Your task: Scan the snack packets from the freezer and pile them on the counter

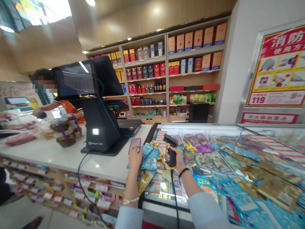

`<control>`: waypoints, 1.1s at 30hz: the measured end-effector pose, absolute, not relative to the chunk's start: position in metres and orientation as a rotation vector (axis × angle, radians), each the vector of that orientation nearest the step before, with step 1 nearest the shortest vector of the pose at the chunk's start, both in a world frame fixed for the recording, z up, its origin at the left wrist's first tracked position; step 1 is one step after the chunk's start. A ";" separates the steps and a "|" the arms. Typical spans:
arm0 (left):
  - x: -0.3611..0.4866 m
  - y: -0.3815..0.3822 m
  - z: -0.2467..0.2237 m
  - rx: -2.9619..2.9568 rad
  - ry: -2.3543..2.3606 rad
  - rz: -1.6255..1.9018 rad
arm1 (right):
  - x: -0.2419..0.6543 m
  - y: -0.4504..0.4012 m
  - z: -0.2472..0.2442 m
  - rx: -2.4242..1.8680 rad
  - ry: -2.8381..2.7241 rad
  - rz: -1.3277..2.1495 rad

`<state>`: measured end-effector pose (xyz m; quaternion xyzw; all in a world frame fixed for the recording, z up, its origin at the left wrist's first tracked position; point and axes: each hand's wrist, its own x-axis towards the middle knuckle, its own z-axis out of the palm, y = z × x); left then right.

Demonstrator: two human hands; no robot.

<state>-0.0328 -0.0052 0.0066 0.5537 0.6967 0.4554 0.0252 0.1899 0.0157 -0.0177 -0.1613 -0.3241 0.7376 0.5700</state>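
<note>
Shelving: one wall unit (pixel 167 79), three bays in view, with six orange boxes (pixel 188 41) along the right bay's top shelf.
Glass-topped case: one (pixel 158 183), packets spread over its top.
White counter: one (pixel 102 167), left of the case.
Red signs: two on the right wall, a large one (pixel 277 70) above a narrow one (pixel 269 118).
Co-worker: one person (pixel 68 107) behind the counter, partly hidden by the terminal.
Terminal: one (pixel 100 130), on the counter, with two screens.
Tubs: about four (pixel 65 139), overlapping, stacked beside the terminal.
Hands: two; the right hand (pixel 178 160) is wrapped around the scanner's grip, while the left hand (pixel 135 159) bends its fingers at the blue packets; whether it pinches one, I cannot tell.
Blue packets: several (pixel 150 156), overlapping beyond counting, between the hands.
Scanner: one (pixel 172 156), raised above the case.
Phone: one (pixel 135 143), lying on the counter just beyond the left hand.
</note>
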 end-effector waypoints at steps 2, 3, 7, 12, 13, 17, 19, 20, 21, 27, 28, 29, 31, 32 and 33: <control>-0.036 -0.006 0.009 1.688 2.164 1.417 | 0.190 0.015 -0.017 -0.391 -0.775 1.765; -0.038 -0.007 0.010 1.676 2.166 1.418 | 0.190 0.015 -0.016 -0.390 -0.782 1.778; -0.043 -0.013 0.017 1.643 2.151 1.417 | 0.188 0.014 -0.014 -0.372 -0.788 1.808; -0.048 -0.026 0.036 1.612 2.119 1.396 | 0.189 0.008 -0.007 -0.451 -0.725 1.795; -0.049 -0.029 0.043 1.610 2.119 1.404 | 0.191 0.006 -0.003 -0.455 -0.719 1.792; -0.041 -0.036 0.069 1.569 2.117 1.484 | 0.212 -0.004 0.025 -0.385 -0.759 1.735; -0.025 -0.036 0.081 1.574 2.057 1.545 | 0.231 -0.012 0.043 -0.328 -0.781 1.653; -0.014 -0.036 0.086 1.586 2.008 1.579 | 0.243 -0.016 0.052 -0.301 -0.788 1.610; -0.002 -0.036 0.089 1.600 1.952 1.612 | 0.256 -0.021 0.061 -0.277 -0.792 1.573; 0.091 -0.021 0.095 1.748 1.560 1.594 | 0.357 -0.052 0.097 -0.250 -0.829 1.355; 0.107 -0.018 0.094 1.778 1.507 1.581 | 0.376 -0.057 0.100 -0.264 -0.836 1.313; 0.124 -0.015 0.092 1.803 1.458 1.571 | 0.395 -0.062 0.102 -0.279 -0.842 1.271; 0.159 -0.009 0.087 1.842 1.352 1.544 | 0.432 -0.072 0.103 -0.311 -0.845 1.193; 0.177 -0.007 0.085 1.850 1.293 1.529 | 0.449 -0.076 0.102 -0.328 -0.840 1.158; 0.194 -0.004 0.082 1.859 1.230 1.514 | 0.465 -0.080 0.101 -0.345 -0.831 1.125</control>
